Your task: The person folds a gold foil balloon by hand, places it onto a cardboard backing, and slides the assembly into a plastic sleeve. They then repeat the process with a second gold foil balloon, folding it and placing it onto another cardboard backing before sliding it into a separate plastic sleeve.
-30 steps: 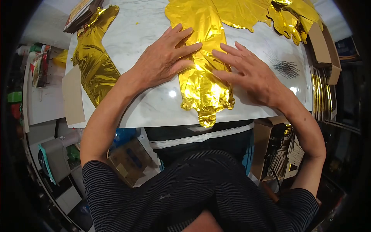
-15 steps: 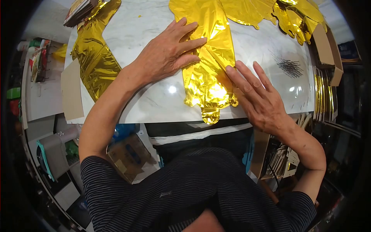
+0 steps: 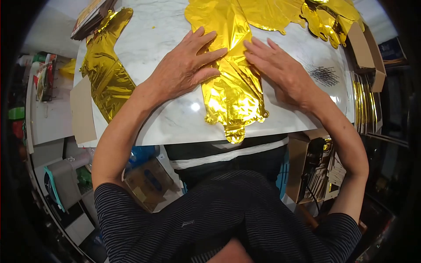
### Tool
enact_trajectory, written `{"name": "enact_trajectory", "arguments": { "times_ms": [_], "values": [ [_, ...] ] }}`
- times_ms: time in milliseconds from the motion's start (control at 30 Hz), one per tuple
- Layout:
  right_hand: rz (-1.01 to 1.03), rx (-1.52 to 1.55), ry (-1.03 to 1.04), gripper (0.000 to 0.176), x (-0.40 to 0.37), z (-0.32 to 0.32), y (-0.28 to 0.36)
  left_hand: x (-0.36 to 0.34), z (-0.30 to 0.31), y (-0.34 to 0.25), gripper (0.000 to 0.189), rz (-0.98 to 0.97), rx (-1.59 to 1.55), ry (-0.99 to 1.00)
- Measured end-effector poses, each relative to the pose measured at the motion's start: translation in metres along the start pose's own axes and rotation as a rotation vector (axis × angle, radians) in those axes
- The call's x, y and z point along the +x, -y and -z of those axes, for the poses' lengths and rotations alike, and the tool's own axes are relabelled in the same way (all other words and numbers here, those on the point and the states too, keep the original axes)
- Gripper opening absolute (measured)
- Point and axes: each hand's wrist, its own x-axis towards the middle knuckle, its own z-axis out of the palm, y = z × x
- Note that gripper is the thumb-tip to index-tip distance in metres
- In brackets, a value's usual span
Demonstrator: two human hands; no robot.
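Note:
A flat gold foil balloon (image 3: pixel 234 94) lies on the white marble table (image 3: pixel 175 118), its neck hanging over the near edge. My left hand (image 3: pixel 186 65) presses flat on the balloon's left side, fingers spread. On the right side, my right hand (image 3: pixel 280 68) also lies flat with its fingertips on the foil. Neither hand grips anything.
Another crumpled gold foil balloon (image 3: pixel 105 74) lies at the table's left, and more gold foil (image 3: pixel 324 17) is heaped at the far right. Cardboard boxes (image 3: pixel 368 57) stand to the right, a cardboard sheet (image 3: pixel 83 109) to the left, a box (image 3: pixel 147 182) on the floor below.
My right hand has moved from the balloon's lower right edge up and left onto the foil, close to my left hand. The left hand stays pressed in place.

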Motion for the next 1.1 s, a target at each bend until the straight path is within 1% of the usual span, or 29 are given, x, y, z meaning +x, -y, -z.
{"name": "enact_trajectory", "arguments": {
  "times_ms": [67,167,200,267,500,567,667,800,900,967,1100],
  "values": [
    [0.087,-0.049,0.181,0.073,0.002,-0.005,-0.006,0.0,0.0,0.001,0.049,0.001,0.001,0.01],
    [0.08,-0.028,0.226,0.072,-0.007,-0.004,-0.004,-0.001,-0.001,0.001,0.049,0.009,-0.013,0.012],
    [0.078,-0.023,0.229,0.072,-0.01,-0.003,-0.003,-0.001,0.0,0.001,0.049,0.009,-0.004,0.014],
    [0.099,-0.023,0.218,0.058,-0.017,-0.002,-0.001,0.0,-0.001,0.001,0.049,0.005,0.0,0.021],
    [0.091,0.029,0.191,0.058,-0.024,0.006,-0.005,0.0,-0.001,-0.001,0.049,0.015,0.026,0.034],
    [0.111,0.069,0.126,0.049,-0.024,0.004,-0.006,-0.001,-0.001,-0.001,0.049,0.018,0.036,0.045],
    [0.118,0.072,0.139,0.046,-0.019,0.004,0.001,0.0,-0.001,-0.001,0.049,0.021,0.053,0.048],
    [0.142,0.076,0.138,0.046,-0.028,0.007,0.0,0.0,0.0,-0.002,0.05,0.029,0.043,0.052],
    [0.144,0.127,0.139,0.049,-0.036,0.008,0.003,0.0,-0.001,-0.002,0.05,0.028,0.045,0.052],
    [0.107,0.13,0.123,0.055,-0.041,0.008,0.009,0.0,-0.001,-0.001,0.05,0.028,0.047,0.05],
    [0.103,0.123,0.139,0.057,-0.044,0.016,0.018,0.0,-0.001,0.0,0.049,0.018,0.05,0.056]
  ]
}}
